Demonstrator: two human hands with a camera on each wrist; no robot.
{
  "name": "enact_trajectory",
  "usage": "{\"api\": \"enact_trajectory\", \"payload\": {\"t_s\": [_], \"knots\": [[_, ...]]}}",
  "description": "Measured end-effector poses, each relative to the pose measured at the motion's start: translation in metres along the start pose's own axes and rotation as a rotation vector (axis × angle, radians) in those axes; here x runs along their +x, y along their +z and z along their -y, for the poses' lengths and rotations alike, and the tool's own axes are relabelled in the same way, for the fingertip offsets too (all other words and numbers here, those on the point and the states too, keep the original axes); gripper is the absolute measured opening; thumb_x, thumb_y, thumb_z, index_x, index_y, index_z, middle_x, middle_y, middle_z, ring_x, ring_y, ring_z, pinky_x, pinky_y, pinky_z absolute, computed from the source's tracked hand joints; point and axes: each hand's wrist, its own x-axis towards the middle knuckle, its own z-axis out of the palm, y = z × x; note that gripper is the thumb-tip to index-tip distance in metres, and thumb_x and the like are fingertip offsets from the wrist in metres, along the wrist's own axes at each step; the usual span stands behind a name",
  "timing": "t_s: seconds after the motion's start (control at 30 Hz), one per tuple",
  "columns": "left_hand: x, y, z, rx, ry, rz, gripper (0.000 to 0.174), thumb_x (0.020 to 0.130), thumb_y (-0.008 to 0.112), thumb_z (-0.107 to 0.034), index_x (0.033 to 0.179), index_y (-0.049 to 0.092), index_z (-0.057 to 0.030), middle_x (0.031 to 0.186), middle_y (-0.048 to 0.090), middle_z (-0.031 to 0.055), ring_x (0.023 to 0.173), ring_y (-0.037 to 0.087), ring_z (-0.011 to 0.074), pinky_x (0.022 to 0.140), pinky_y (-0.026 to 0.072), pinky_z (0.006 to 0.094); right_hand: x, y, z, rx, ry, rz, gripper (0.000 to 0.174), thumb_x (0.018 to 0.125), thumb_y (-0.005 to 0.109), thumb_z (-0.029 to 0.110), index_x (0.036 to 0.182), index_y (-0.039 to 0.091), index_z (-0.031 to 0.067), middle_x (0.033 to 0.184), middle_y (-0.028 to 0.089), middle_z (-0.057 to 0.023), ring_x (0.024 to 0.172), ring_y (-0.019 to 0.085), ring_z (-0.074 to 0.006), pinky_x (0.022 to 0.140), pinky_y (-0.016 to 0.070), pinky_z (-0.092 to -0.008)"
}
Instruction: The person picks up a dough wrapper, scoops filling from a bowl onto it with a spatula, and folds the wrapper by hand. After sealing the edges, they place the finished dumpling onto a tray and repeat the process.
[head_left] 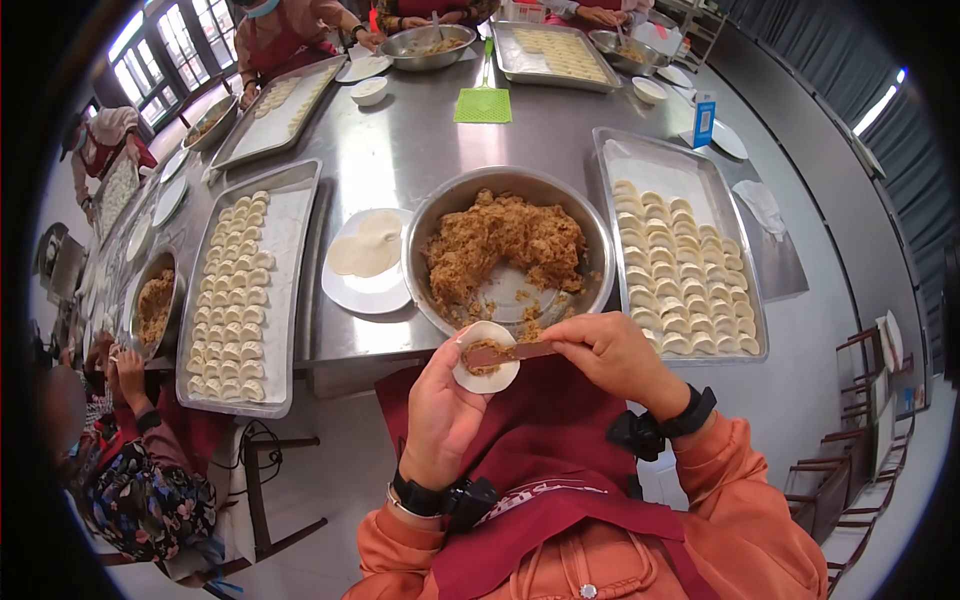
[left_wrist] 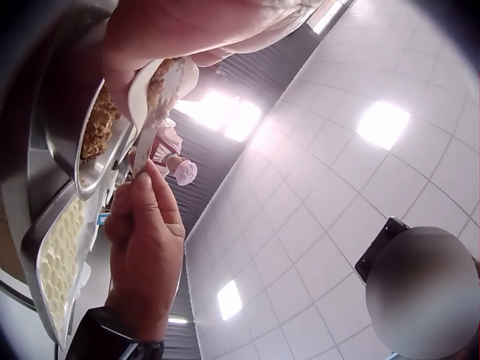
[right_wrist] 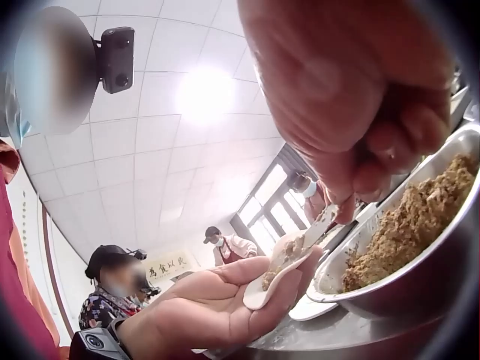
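Note:
My left hand [head_left: 440,415] holds a round dumpling wrapper [head_left: 507,376], its thumb at the wrapper's edge. A patch of brown filling lies in the middle of the wrapper. Between thumb and fingers, my right hand [head_left: 612,358] pinches a flat filling spatula [head_left: 533,349]. The spatula's smeared blade lies over the filling on the wrapper, as the right wrist view also shows of the blade [right_wrist: 319,225]. Just beyond both hands stands a steel bowl [head_left: 413,235] of minced filling [head_left: 500,235], with a hollow scooped on the near side.
Left of the bowl, a white plate [head_left: 365,297] carries wrappers [head_left: 375,245]. Trays of folded dumplings flank the bowl: left tray [head_left: 290,210], right tray [head_left: 660,165]. A green fly swatter [head_left: 483,105] lies farther back. Other people work around the steel table [head_left: 440,145].

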Motion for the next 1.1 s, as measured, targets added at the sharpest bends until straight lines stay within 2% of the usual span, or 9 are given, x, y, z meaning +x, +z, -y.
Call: {"api": "enact_trajectory", "payload": {"t_s": [0.27, 0.33, 0.57, 0.77, 0.83, 0.97, 1.03, 1.07, 1.1], "knots": [[0.003, -0.002, 0.002, -0.007, 0.017, -0.032, 0.036, 0.095, 0.037, -0.017, 0.124, 0.043, 0.0035, 0.123, 0.051, 0.0148, 0.114, 0.05, 0.0268, 0.097, 0.0412, 0.0428, -0.008, -0.016, 0.008, 0.056, -0.008, -0.035, 0.013, 0.079, 0.06, 0.009, 0.091, 0.066, 0.0068, 0.082, 0.065, -0.0118, 0.074, 0.062, -0.0297, 0.064, 0.0495, -0.0346], [0.003, -0.001, 0.004, -0.005, 0.004, -0.026, 0.036, 0.095, 0.037, -0.017, 0.124, 0.043, 0.0036, 0.123, 0.051, 0.0147, 0.114, 0.05, 0.0269, 0.097, 0.0412, 0.0427, -0.009, -0.007, 0.009, 0.001, -0.114, -0.021, 0.013, 0.08, 0.06, 0.009, 0.091, 0.066, 0.0066, 0.082, 0.065, -0.012, 0.074, 0.062, -0.0298, 0.064, 0.0493, -0.0346], [0.001, 0.0, 0.001, 0.003, 0.031, -0.05, 0.036, 0.095, 0.036, -0.017, 0.124, 0.043, 0.0037, 0.123, 0.051, 0.014, 0.114, 0.05, 0.0266, 0.097, 0.0409, 0.0429, -0.009, -0.007, 0.005, -0.007, -0.026, -0.075, 0.014, 0.081, 0.059, 0.009, 0.092, 0.066, 0.0053, 0.079, 0.065, -0.0124, 0.072, 0.062, -0.0294, 0.064, 0.0492, -0.0336], [0.0, 0.004, 0.003, -0.036, 0.002, -0.026, 0.036, 0.095, 0.036, -0.017, 0.125, 0.043, 0.0028, 0.123, 0.051, 0.014, 0.114, 0.05, 0.0264, 0.097, 0.0407, 0.0424, -0.013, -0.004, -0.006, 0.21, 0.157, -0.005, 0.016, 0.084, 0.058, 0.01, 0.095, 0.065, 0.002, 0.078, 0.064, -0.0152, 0.07, 0.064, -0.0242, 0.064, 0.0483, -0.029], [0.0, 0.003, 0.004, -0.034, 0.004, -0.017, 0.036, 0.095, 0.036, -0.018, 0.125, 0.043, 0.0026, 0.122, 0.052, 0.0139, 0.114, 0.05, 0.0263, 0.097, 0.0409, 0.0423, -0.014, 0.0, -0.013, 0.24, 0.132, -0.015, 0.015, 0.086, 0.056, 0.006, 0.096, 0.064, -0.0012, 0.072, 0.062, -0.0013, 0.063, 0.053, -0.0061, 0.058, 0.0439, -0.022], [0.0, -0.005, 0.001, -0.002, 0.037, -0.049, 0.036, 0.095, 0.037, -0.018, 0.124, 0.044, 0.0024, 0.122, 0.052, 0.0134, 0.114, 0.05, 0.0259, 0.096, 0.0419, 0.0419, -0.011, -0.012, -0.017, 0.302, 0.218, -0.019, 0.014, 0.086, 0.055, 0.006, 0.095, 0.064, -0.001, 0.071, 0.061, -0.0007, 0.063, 0.053, -0.0058, 0.058, 0.0437, -0.0219], [0.0, -0.006, -0.001, 0.003, 0.052, -0.093, 0.036, 0.095, 0.036, -0.018, 0.124, 0.043, 0.0024, 0.123, 0.052, 0.0142, 0.115, 0.05, 0.0271, 0.096, 0.042, 0.0429, -0.006, -0.022, -0.022, 0.106, 0.309, -0.128, 0.017, 0.083, 0.058, 0.013, 0.095, 0.065, 0.0032, 0.079, 0.065, -0.0143, 0.069, 0.063, -0.0246, 0.062, 0.0483, -0.0296], [0.001, -0.006, -0.002, 0.008, 0.07, -0.14, 0.036, 0.095, 0.035, -0.018, 0.124, 0.042, 0.0024, 0.123, 0.051, 0.0151, 0.115, 0.05, 0.0283, 0.096, 0.042, 0.0439, -0.004, -0.02, -0.033, -0.126, 0.123, -0.265, 0.012, 0.082, 0.056, 0.011, 0.086, 0.065, 0.0052, 0.077, 0.064, -0.0129, 0.07, 0.062, -0.0275, 0.061, 0.0487, -0.033], [0.001, -0.006, -0.002, 0.006, 0.067, -0.134, 0.036, 0.095, 0.035, -0.018, 0.124, 0.042, 0.0024, 0.123, 0.051, 0.0151, 0.115, 0.05, 0.0283, 0.096, 0.042, 0.0439, 0.0, -0.023, -0.036, -0.131, 0.124, -0.268, 0.012, 0.082, 0.056, 0.011, 0.086, 0.065, 0.0052, 0.077, 0.064, -0.0129, 0.07, 0.062, -0.0275, 0.061, 0.0487, -0.033]]}}
